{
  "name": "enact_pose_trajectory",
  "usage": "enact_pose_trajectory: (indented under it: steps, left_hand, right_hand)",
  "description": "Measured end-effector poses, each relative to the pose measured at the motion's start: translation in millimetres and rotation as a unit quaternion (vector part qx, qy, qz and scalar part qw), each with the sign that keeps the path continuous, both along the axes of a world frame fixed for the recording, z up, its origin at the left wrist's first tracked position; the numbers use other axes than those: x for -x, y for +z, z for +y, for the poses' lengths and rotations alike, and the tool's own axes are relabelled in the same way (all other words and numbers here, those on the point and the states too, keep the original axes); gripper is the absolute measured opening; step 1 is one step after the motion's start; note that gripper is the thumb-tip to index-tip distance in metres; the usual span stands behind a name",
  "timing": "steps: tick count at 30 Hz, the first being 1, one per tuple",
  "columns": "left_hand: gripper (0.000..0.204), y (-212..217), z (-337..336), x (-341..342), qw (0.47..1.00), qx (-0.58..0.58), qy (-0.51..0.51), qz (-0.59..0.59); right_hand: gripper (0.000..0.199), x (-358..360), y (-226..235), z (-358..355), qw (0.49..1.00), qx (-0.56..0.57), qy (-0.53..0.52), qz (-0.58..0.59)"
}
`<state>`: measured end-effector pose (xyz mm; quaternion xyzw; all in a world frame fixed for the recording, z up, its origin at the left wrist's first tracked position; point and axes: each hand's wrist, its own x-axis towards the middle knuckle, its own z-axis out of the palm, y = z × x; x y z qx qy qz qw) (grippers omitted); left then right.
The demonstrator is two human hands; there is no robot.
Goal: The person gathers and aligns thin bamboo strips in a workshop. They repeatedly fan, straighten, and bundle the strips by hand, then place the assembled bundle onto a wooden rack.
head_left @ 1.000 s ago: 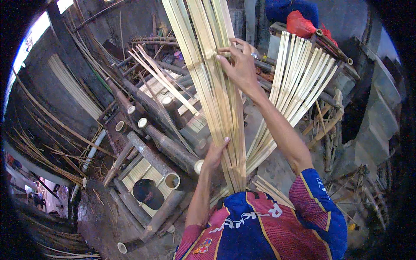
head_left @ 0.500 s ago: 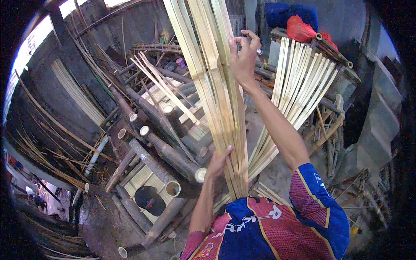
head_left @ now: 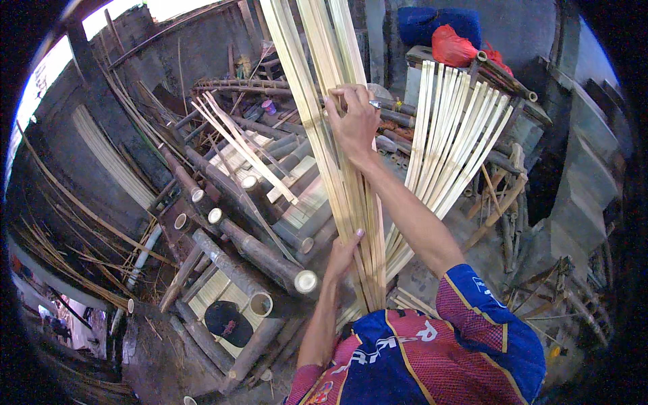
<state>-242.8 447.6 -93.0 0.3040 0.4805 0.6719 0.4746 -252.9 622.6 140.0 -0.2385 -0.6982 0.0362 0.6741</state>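
A tall bundle of split bamboo strips (head_left: 316, 135) stands in front of me, its lower end close to my shirt and its tops spreading beyond the upper edge. Low on the bundle, my left hand (head_left: 344, 254) is closed round it, thumb across the front. My right hand (head_left: 355, 127), wearing a ring, lies higher up with its fingers bent over the strips; the fingertips are partly hidden. To the right, a second fan of pale bamboo strips (head_left: 440, 177) leans with its tops spread toward a bench.
Thick bamboo poles (head_left: 253, 243) form low frames on the left. A black cap (head_left: 228, 322) lies on pale slats. Loose strips (head_left: 248, 150) rest across the poles. A red bag (head_left: 451, 46) and a blue roll (head_left: 439, 25) sit at the back right.
My right hand has moved left and down from the bundle's right edge onto the front of the strips. My left hand keeps its low grip. The view has shifted slightly.
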Motion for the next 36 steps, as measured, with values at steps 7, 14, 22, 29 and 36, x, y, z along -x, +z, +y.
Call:
enact_pose_trajectory:
  steps: [7, 14, 22, 29, 36]
  left_hand:
    - [0.044, 7, 0, -6, 0.999, 0.042, 0.008, 0.005]
    - [0.042, 8, 3, -7, 0.999, 0.008, 0.022, -0.031]
    - [0.041, -9, 5, 6, 0.999, 0.034, 0.013, -0.016]
    - [0.043, 4, 7, 1, 0.999, 0.050, 0.004, -0.004]
    - [0.045, -6, 18, 5, 0.995, 0.067, 0.029, 0.074]
  right_hand:
    - [0.015, 17, -5, 7, 0.995, -0.011, 0.005, 0.102]
    - [0.016, -2, 0, 46, 0.997, -0.031, -0.041, 0.066]
    - [0.018, -12, 37, 59, 1.000, -0.004, 0.016, 0.005]
    - [0.017, -1, 33, 46, 0.996, -0.077, -0.006, -0.046]
    - [0.015, -13, 55, 90, 0.990, -0.093, -0.104, -0.016]
